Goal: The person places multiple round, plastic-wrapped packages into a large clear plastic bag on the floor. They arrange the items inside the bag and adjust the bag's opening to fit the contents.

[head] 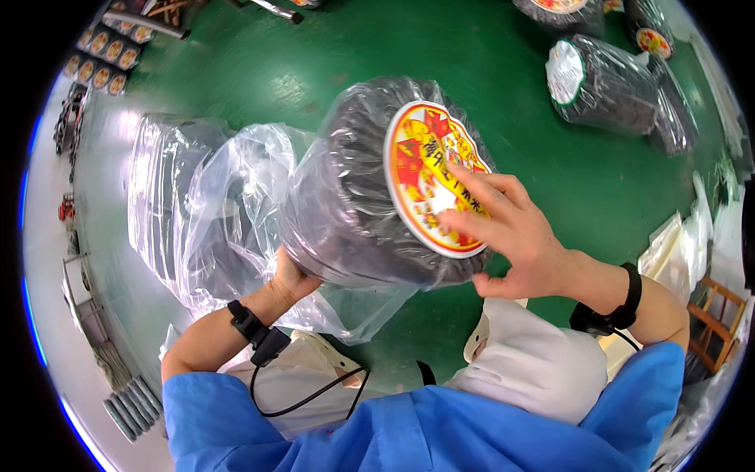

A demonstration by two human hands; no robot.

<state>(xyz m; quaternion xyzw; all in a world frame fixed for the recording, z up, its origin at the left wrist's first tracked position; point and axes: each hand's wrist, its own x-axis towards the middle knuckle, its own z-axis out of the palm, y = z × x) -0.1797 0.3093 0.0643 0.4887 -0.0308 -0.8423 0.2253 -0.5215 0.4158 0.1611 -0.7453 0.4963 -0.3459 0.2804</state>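
Observation:
A dark, thick cylindrical bundle (360, 194) in clear plastic film lies tilted in front of me. The film is gathered into pleats around the end that faces right. On that end sits a round red, yellow and white label (413, 177) bearing writing. My left hand (295, 275) supports the bundle from below at its near side, its fingers hidden underneath. Spread fingers of my right hand (513, 236) rest against the label, with the thumb by the bundle's lower edge. Loose clear plastic film (236, 200) trails off to the left, around another wrapped dark bundle (171, 194).
More wrapped bundles (613, 88) lie on the green floor (531, 165) at the upper right. Stacked labelled bundles (106, 53) stand at the upper left. A wooden stool-like frame (716, 318) and crumpled plastic sheets (672, 248) are at the right. Grey rolls (134, 407) lie lower left.

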